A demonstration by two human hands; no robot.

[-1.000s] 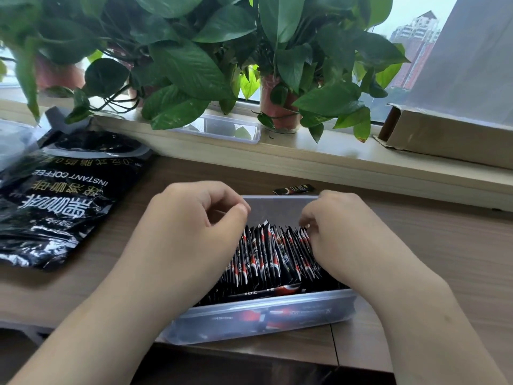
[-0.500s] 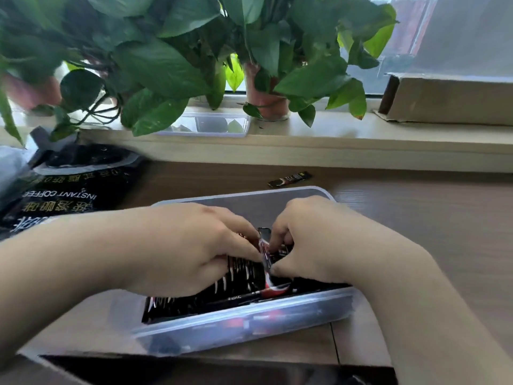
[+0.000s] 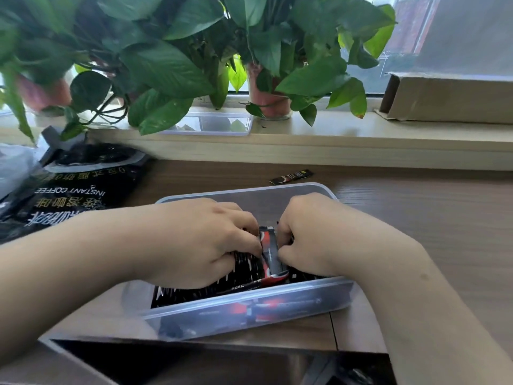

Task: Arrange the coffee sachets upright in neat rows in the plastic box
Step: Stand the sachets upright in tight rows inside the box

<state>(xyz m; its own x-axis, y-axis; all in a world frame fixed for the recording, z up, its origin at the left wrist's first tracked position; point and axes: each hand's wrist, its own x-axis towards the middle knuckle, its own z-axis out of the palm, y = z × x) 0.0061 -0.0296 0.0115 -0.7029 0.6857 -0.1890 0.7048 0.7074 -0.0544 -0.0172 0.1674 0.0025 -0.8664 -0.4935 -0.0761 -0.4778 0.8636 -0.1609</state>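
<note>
One plastic box point(image 3: 249, 309), packed sachets point(image 3: 244, 270) uncountable; left hand point(image 3: 194, 243) and right hand point(image 3: 319, 234), fingers curled, pinch one raised sachet point(image 3: 270, 248); one loose sachet point(image 3: 291, 177) behind box, one coffee bag point(image 3: 72, 195)

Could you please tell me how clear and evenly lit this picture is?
Head view: window daylight backlights the plants, darkening their leaves; head view: the plastic box is smeared along its near wall, while left hand, right hand and the sachet between look sharp.

Soft daylight is coming through the window point(image 3: 408, 31) behind; wide-angle lens is bowing the edges; leaves point(image 3: 166, 65) are blurring slightly
</note>
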